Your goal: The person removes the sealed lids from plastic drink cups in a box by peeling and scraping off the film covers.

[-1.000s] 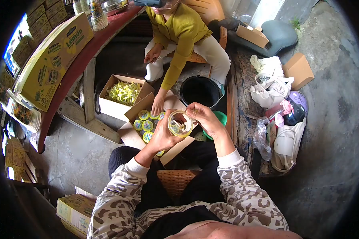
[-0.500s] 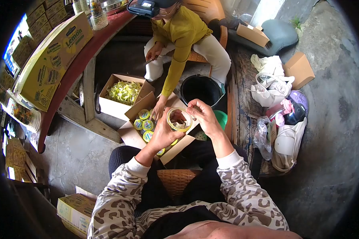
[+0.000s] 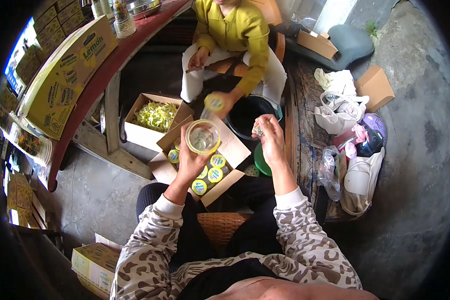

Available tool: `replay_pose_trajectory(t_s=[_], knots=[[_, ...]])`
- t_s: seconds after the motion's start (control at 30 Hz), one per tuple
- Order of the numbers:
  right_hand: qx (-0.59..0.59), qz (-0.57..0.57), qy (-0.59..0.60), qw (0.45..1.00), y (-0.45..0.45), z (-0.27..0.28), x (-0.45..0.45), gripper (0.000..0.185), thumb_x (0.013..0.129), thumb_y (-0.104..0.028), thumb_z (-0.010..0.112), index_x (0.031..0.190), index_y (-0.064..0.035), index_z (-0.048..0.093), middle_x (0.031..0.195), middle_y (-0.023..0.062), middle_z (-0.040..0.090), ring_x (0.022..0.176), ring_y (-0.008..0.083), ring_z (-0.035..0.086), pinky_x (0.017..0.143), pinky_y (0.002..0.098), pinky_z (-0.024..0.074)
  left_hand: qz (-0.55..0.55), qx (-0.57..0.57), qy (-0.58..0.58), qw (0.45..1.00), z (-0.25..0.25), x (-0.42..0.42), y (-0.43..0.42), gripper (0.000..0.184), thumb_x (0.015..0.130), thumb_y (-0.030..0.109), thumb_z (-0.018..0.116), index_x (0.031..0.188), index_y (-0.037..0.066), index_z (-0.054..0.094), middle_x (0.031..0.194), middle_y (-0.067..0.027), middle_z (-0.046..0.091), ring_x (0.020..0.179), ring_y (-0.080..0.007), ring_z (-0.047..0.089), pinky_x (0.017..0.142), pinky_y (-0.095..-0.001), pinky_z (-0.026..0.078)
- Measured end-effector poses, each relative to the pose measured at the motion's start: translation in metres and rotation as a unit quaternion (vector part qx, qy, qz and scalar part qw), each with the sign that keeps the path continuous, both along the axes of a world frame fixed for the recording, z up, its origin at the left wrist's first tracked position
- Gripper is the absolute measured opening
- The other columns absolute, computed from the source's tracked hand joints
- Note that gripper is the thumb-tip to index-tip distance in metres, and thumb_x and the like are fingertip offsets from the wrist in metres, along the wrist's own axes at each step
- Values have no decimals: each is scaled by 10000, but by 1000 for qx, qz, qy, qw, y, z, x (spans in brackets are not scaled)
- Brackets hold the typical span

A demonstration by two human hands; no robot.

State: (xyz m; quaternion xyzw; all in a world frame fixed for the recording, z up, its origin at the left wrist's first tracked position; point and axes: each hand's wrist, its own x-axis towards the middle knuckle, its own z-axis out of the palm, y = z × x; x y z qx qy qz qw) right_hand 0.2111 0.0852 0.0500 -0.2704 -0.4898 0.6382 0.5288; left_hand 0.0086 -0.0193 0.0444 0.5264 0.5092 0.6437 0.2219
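Your left hand (image 3: pixel 191 159) grips one clear, round cup (image 3: pixel 203 137); your right hand (image 3: pixel 272 140) pinches one small, pale piece (image 3: pixel 257 130). The cardboard carton (image 3: pixel 235 150) below contains at least five round lids (image 3: pixel 215 174).

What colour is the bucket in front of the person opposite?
Black, in the head view.

Blurry cup (image 3: pixel 214 103) in co-worker's hand (image 3: pixel 225 104).

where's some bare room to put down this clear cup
Bare floor shows at left, between the slanting wooden brace and the low yellow carton, and at right, beyond the white bag. It is crowded over the open box of lidded cups, with your left hand and the co-worker's hand there, and around the purple helmet.
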Motion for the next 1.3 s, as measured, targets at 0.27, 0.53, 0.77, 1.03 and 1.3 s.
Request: replay_pose_trajectory(t_s=[0.27,0.53,0.77,1.03,1.3], knots=[[-13,-56,-49,997,13,-5,9,152,992,-183,579,1032,-42,621,989,50,625,880,105,605,755,284,563,-15,52,42,998,-1,0,0,624,697,97,843,1224,8,521,1251,-171,532,1179,-298,551,994,-378,448],[-68,-42,-131,988,23,-20,15,157,988,-95,508,1058,-22,628,1002,58,617,910,117,602,776,291,558,-6,38,65,997,9,1,-4,623,698,122,857,1213,6,526,1210,-159,567,1121,-289,590,954,-369,470],[-180,0,-119,977,54,-74,5,174,967,-76,499,1096,-6,593,1041,92,613,918,187,617,821,341,555,12,13,-8,1000,8,-1,1,587,716,136,858,1187,11,532,1117,-134,638,1057,-246,627,919,-351,486],[-353,-42,40,934,109,-152,-2,288,922,-84,578,1182,40,572,1132,190,607,1030,310,620,897,401,546,5,1,-47,999,5,-10,6,629,736,121,857,1244,26,498,1178,-106,603,1121,-201,593,980,-343,465],[-311,118,-62,941,105,-242,-5,135,906,-52,591,988,55,604,935,166,633,815,233,653,646,322,560,32,38,-106,993,0,-17,22,617,692,105,870,1210,11,548,1105,-104,638,1033,-204,622,920,-331,493]])
